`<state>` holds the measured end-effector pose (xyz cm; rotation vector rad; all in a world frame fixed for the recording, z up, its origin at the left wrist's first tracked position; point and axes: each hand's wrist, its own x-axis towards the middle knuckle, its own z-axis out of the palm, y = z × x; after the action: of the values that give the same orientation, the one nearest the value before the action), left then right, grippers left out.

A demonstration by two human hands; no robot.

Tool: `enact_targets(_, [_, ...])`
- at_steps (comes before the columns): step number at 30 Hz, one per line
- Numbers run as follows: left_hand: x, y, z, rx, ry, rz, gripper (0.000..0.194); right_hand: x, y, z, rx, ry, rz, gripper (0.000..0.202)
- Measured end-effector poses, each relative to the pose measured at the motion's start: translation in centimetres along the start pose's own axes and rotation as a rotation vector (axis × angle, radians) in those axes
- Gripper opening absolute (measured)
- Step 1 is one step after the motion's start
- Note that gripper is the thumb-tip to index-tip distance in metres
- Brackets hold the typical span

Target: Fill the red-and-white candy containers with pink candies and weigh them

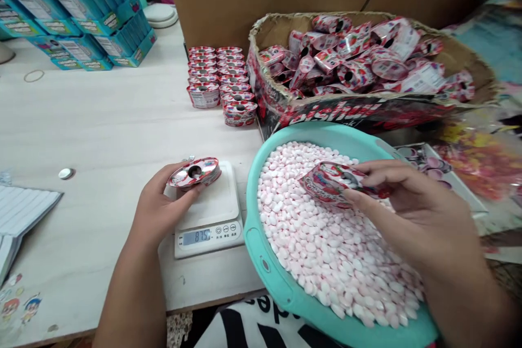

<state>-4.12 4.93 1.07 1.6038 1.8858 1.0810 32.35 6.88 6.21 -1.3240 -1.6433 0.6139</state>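
My left hand (165, 201) grips a small red and white oval tin (204, 172) with a round hole in its top, at the white digital scale (214, 198). The scale's display reads 87.5. In my right hand (411, 212) is a second tin (332, 182), tilted over the pale pink candies (310, 239). Those candies lie in a turquoise basin (255, 244) in front of me. The opening of the second tin is partly covered by my fingers.
Two rows of tins (240, 113) stand beside an open carton (267, 84) heaped with more tins. Teal boxes (87, 51) are stacked at the back left. A small round cap (65, 173) and papers (28, 212) lie on the left. A tray (460, 190) of small caps sits right of the basin.
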Motion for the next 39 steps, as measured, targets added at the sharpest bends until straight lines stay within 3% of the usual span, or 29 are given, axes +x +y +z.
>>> enact_targets(3, [-0.3, 1.0, -0.2, 0.03, 0.166, 0.178, 0.051, 0.0, 0.0, -0.3, -0.016, -0.009, 0.002, 0.017])
enact_targets(5, [-0.7, 3.1, 0.0, 0.076, 0.229, 0.35, 0.035, 0.0, -0.2, -0.4, -0.002, 0.009, 0.001, 0.017])
enact_targets(6, [-0.9, 4.6, 0.3, 0.114, 0.192, 0.445, 0.027, 0.0, -0.2, -0.4, 0.007, 0.018, 0.002, 0.017])
enact_targets(9, [-1.4, 9.4, 2.0, 0.318, -0.11, 0.665, 0.016, 0.0, -0.5, -0.6, 0.034, 0.033, 0.009, 0.017])
enact_targets(11, [-1.3, 11.9, 3.4, 0.524, -0.25, 0.691, 0.017, 0.0, -0.6, -0.8, 0.051, 0.045, 0.005, 0.016])
enact_targets(14, [-0.9, 13.4, 4.5, 0.721, -0.342, 0.69, 0.023, -0.2, -0.9, -1.0, 0.075, 0.07, -0.005, 0.016])
enact_targets(18, [-0.7, 13.1, 4.4, 0.747, -0.374, 0.701, 0.028, -0.3, -1.2, -1.2, 0.073, 0.087, -0.014, 0.016])
enact_targets(25, [-2.2, 13.6, 4.9, 0.735, -0.261, 0.679, 0.027, -0.2, -1.9, -1.3, 0.083, 0.085, -0.01, 0.017])
enact_targets(28, [-2.6, 13.4, 4.1, 0.625, -0.197, 0.632, 0.026, -0.2, -2.2, -1.3, 0.092, 0.082, -0.007, 0.017])
enact_targets(32, [-2.1, 11.1, 0.8, 0.511, 0.065, 0.529, 0.02, -0.3, -2.3, -1.4, 0.097, 0.089, -0.016, 0.015])
enact_targets(34, [-1.3, 9.3, -0.7, 0.535, 0.138, 0.446, 0.021, -0.3, -2.3, -1.5, 0.094, 0.087, -0.023, 0.015])
enact_targets(39, [0.4, 5.7, -1.5, 0.547, 0.063, 0.367, 0.022, -0.4, -2.0, -1.4, 0.08, 0.066, -0.05, 0.015])
